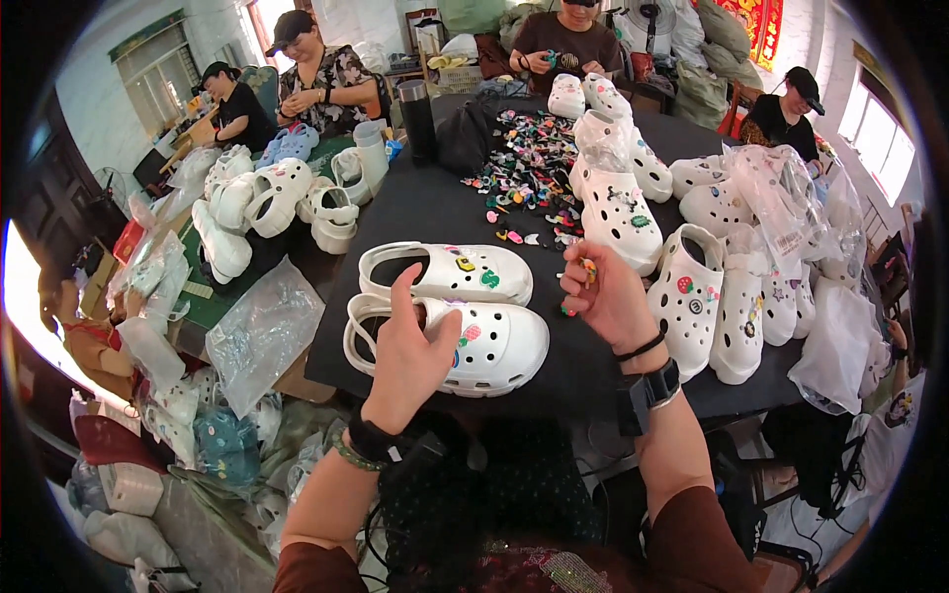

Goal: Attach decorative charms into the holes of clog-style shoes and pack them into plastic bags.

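Two white clogs lie side by side on the black table, toes to the right. Colourful charms sit on the far clog [509,274] and the near clog [519,346]. My left hand [410,346] is over the heel opening of the near clog, thumb and forefinger spread apart; its other fingers are hidden. To the right of the pair, my right hand [615,301] is raised with bent fingers closed on small colourful shoe charms [589,269]. A heap of loose shoe charms [534,163] spreads across the table beyond the clogs.
Decorated white clogs [689,296] line the table's right side, some under clear plastic bags [781,203]. A black tumbler [416,121] stands at the back left. More clogs [282,198] and an empty plastic bag [265,331] lie on the left table. Several co-workers sit around.
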Demonstrator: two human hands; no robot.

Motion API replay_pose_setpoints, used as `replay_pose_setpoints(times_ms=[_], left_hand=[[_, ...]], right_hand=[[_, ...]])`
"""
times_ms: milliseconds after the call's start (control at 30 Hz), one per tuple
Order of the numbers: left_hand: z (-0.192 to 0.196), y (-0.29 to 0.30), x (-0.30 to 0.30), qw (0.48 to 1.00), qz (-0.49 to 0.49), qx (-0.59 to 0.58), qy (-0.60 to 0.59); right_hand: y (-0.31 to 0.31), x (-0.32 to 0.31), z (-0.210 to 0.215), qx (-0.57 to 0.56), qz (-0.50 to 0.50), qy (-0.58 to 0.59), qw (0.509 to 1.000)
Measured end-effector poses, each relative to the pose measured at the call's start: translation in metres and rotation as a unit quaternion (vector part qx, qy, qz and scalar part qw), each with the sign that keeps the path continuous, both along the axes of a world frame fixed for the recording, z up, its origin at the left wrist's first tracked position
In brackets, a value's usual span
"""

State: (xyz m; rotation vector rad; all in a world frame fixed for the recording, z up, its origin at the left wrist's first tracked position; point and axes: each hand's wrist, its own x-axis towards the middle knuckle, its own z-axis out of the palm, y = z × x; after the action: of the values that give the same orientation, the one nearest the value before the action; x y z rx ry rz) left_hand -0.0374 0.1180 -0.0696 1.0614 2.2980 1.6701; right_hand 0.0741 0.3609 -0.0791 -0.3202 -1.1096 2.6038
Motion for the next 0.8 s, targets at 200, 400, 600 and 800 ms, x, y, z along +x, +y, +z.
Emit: replay_pose_setpoints(times_ms=[200,400,600,800], left_hand=[[-0.006,0.009,-0.013,0.948,0.178,-0.103,0.245],[-0.017,0.017,-0.055,0.934,0.202,-0.134,0.263],[0.004,0.032,-0.068,0.963,0.094,-0.246,0.061],[-0.017,0.029,-0.080,0.991,-0.030,-0.085,-0.099]], right_hand=[[-0.007,-0.049,0.028,0.476,-0.061,-0.078,0.874],[-0.007,-0.089,0.019,0.642,-0.065,0.018,0.764],[0.004,-0.114,0.011,0.677,0.103,0.014,0.729],[0.011,-0.132,0.020,0.714,0.182,0.014,0.676]])
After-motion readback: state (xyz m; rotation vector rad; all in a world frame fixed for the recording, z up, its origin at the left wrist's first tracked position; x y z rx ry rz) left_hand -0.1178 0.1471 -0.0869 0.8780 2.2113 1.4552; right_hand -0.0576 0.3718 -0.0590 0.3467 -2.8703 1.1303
